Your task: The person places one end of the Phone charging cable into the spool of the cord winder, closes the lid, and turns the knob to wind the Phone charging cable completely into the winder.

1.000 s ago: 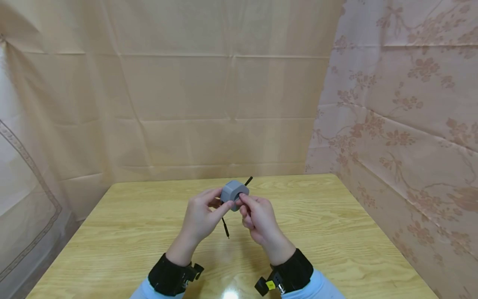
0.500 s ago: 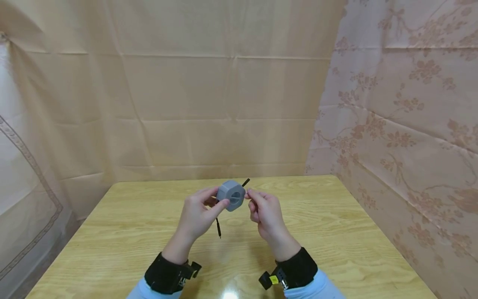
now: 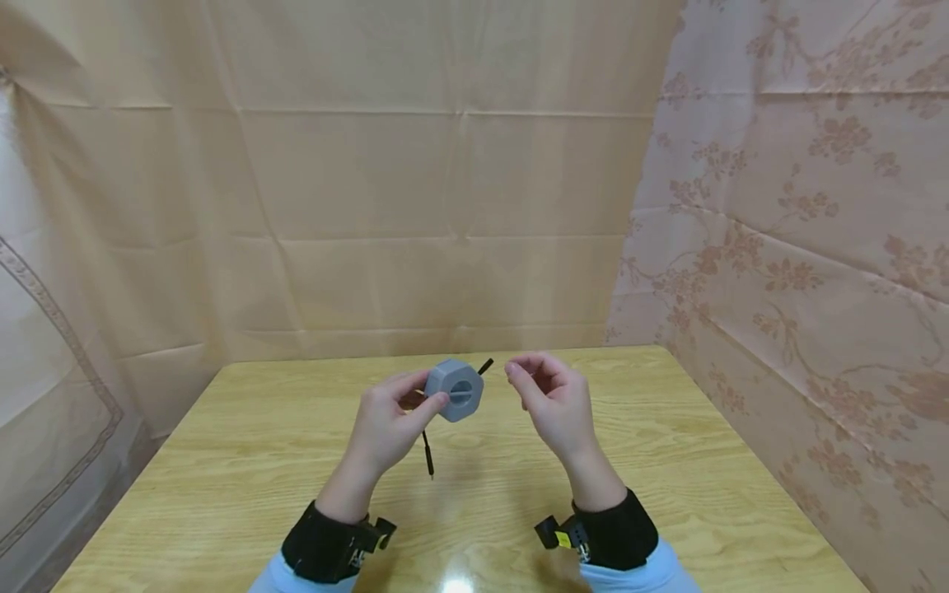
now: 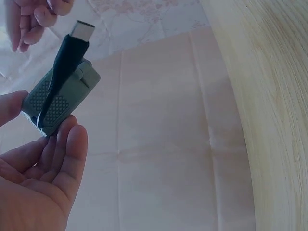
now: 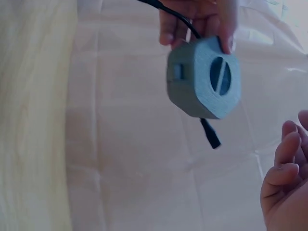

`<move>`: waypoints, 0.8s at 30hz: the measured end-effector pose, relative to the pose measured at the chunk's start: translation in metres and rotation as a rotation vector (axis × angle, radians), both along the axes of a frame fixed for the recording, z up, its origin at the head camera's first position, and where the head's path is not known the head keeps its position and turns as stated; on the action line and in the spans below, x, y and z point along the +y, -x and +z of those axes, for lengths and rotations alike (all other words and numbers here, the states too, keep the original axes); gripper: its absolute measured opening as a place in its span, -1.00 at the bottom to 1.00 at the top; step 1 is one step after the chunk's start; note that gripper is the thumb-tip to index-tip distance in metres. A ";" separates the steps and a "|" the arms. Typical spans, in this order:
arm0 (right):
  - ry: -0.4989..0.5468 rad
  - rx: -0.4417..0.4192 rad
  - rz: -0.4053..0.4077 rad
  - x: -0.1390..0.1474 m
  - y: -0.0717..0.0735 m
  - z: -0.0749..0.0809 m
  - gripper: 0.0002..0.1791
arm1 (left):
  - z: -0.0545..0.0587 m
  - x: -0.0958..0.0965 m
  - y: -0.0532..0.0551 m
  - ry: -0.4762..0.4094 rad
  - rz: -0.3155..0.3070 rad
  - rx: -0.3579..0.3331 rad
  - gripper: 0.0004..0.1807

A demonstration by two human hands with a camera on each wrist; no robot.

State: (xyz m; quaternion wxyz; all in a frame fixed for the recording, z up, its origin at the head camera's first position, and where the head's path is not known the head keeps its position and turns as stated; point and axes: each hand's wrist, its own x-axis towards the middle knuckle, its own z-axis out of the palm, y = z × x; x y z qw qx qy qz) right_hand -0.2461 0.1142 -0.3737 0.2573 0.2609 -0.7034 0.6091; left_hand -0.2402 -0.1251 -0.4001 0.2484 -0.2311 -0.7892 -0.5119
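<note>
My left hand (image 3: 388,422) holds a grey hexagonal cable winder (image 3: 465,403) between thumb and fingers, above the table. A round recess crossed by a bar faces the right hand. From the winder a black cable (image 3: 427,455) hangs below, and its other end (image 3: 485,366) sticks out at upper right. In the left wrist view the metal USB-C plug (image 4: 83,32) stands out past the winder's textured side. My right hand (image 3: 554,405) is raised to the right of the winder, apart from it. Its fingers (image 5: 284,149) are loosely bent, with nothing between them.
A light wood-grain table (image 3: 652,478) lies beneath both hands. Behind it hangs a beige curtain (image 3: 356,206), with a flowered cloth (image 3: 778,231) along the right side. Black wrist bands with small cameras (image 3: 563,535) sit on both forearms.
My right hand has come off the winder and moved away to the right. My left hand, still gripping the winder, has shifted slightly left, and the recess now shows uncovered.
</note>
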 end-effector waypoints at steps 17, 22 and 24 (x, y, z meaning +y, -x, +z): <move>-0.545 0.814 -0.191 0.008 0.006 0.008 -0.73 | 0.000 -0.002 -0.002 -0.008 -0.057 -0.069 -0.65; -0.670 0.850 -0.185 0.007 0.007 0.005 -0.74 | 0.001 -0.003 -0.002 0.030 -0.105 -0.084 -0.69; -0.693 0.851 -0.153 0.005 0.008 0.002 -0.78 | 0.002 -0.003 -0.002 0.047 -0.128 -0.105 -0.70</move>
